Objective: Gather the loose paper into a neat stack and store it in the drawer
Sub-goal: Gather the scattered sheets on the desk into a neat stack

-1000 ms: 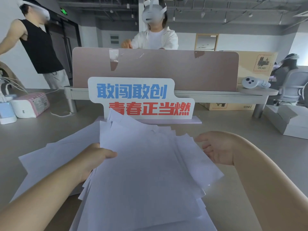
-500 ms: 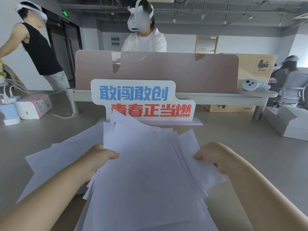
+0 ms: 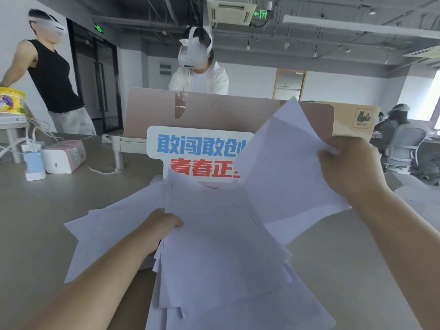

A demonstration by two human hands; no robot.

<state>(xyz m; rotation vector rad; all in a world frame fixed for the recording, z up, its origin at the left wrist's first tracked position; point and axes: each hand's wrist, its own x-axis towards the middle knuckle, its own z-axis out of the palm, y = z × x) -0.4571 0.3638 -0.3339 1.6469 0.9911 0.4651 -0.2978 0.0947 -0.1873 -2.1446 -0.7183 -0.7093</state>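
Observation:
A messy pile of white paper (image 3: 221, 253) lies fanned out on the grey desk (image 3: 42, 222) in front of me. My left hand (image 3: 159, 227) grips the pile's left edge, fingers tucked under the top sheets. My right hand (image 3: 350, 163) pinches the right edge of a few lifted sheets (image 3: 283, 167), held tilted up above the pile and covering part of the sign. More sheets (image 3: 107, 225) spread flat to the left under my left hand. No drawer is in view.
A white sign with blue and red characters (image 3: 195, 151) stands just behind the pile, before a pink divider (image 3: 214, 113). A white device (image 3: 64, 156) and cables sit at far left. Persons wearing headsets stand behind; a cardboard box (image 3: 354, 120) is at back right.
My right hand closed on the pile's right sheets and raised them up and to the right. My left hand stayed at the left edge. The camera tilted upward.

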